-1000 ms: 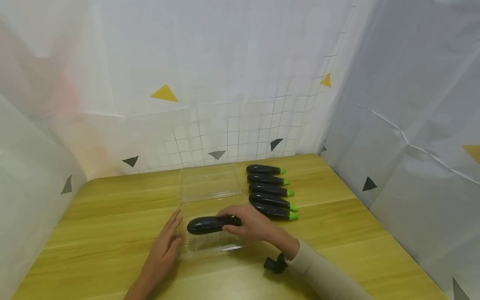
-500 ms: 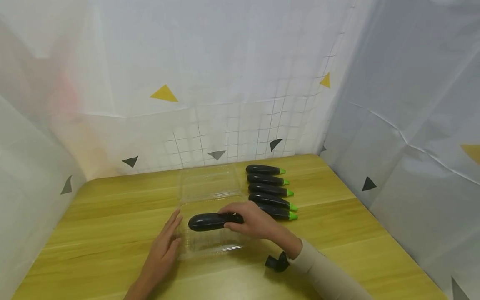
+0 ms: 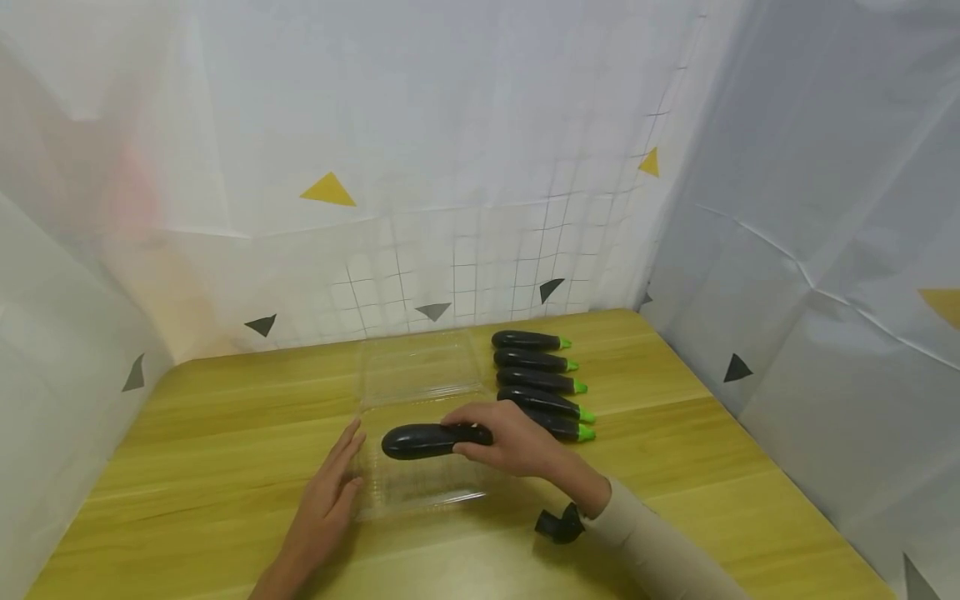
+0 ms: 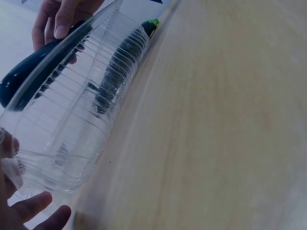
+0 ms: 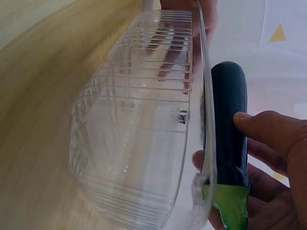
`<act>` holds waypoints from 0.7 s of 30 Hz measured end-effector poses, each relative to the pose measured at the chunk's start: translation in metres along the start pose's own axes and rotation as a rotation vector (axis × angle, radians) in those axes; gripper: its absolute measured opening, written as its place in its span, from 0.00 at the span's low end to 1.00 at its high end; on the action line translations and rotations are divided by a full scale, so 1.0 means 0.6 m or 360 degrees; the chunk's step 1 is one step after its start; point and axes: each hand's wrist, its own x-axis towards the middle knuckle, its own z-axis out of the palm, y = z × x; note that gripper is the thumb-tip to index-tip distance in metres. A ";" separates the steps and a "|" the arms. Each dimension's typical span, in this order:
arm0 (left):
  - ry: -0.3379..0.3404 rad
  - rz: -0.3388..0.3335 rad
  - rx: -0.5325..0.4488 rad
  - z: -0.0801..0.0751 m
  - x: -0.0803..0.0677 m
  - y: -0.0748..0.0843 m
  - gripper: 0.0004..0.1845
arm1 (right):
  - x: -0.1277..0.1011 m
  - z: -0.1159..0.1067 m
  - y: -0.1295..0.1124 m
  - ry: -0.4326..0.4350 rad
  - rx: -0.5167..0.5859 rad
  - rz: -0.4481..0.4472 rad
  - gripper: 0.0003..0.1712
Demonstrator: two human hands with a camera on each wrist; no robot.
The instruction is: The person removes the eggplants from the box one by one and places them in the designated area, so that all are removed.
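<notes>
My right grip wraps eggplant above clear tray; left grip flat, fingers straight, against tray's left wall. Risk: eggplant catching rim, tipping light tray.

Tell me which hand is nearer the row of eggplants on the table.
Right. The right hand lies just beside the row of eggplants; the left hand rests across the clear container.

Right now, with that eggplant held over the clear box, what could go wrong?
The right hand grips the eggplant near its stem end only, so the heavy dark end could dip or slip. The box is thin and light; the left hand only touches its side, so it might slide. The five eggplants lie close behind the right hand and could get knocked.
</notes>
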 end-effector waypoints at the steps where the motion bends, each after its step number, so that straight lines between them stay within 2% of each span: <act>1: 0.0001 0.0001 -0.0001 0.000 0.000 0.000 0.33 | -0.001 0.000 0.000 0.0000 -0.0001 0.0003 0.19; 13: 0.0013 -0.0011 -0.0003 0.001 -0.001 0.001 0.35 | -0.006 -0.005 0.004 -0.0009 -0.0005 0.0058 0.19; 21: -0.0009 -0.0044 -0.0008 0.000 -0.001 -0.001 0.35 | -0.012 -0.011 0.005 0.0008 -0.0007 0.0044 0.18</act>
